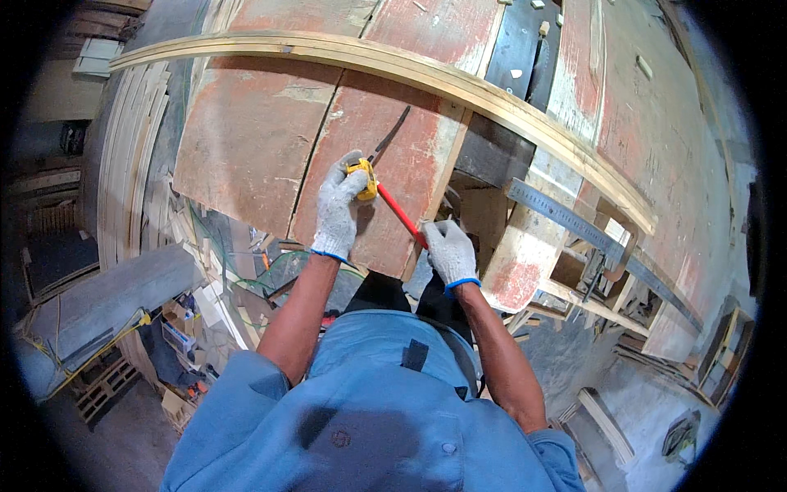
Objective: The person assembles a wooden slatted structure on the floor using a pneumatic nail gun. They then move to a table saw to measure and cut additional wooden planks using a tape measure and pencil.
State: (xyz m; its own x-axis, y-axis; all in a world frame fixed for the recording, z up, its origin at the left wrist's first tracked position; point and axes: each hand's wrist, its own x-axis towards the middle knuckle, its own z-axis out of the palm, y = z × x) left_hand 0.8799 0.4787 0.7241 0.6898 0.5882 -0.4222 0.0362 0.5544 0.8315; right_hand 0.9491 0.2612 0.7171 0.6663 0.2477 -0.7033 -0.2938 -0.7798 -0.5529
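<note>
White knit gloves with blue cuffs cover both hands. My left hand [337,203] is closed round a yellow tape measure [361,179] above the worn reddish board of the workbench [328,139]. A thin dark strap-like piece [390,133] reaches up and away from the tape measure over the board. From the tape measure's lower right, a straight red strip [400,213] slants down to my right hand [450,251]. The fingers of that hand are pinched on the strip's near end, close to the board's right edge. Whether the strip is the tape's own blade, I cannot tell.
Long pale wood strips [393,72] lie across the bench beyond my hands. At right, a metal ruler [566,215] spans a gap, with a C-shaped clamp [625,256] beside it. Stacked planks [131,164] stand at left; offcuts and a green hose [287,266] lie below.
</note>
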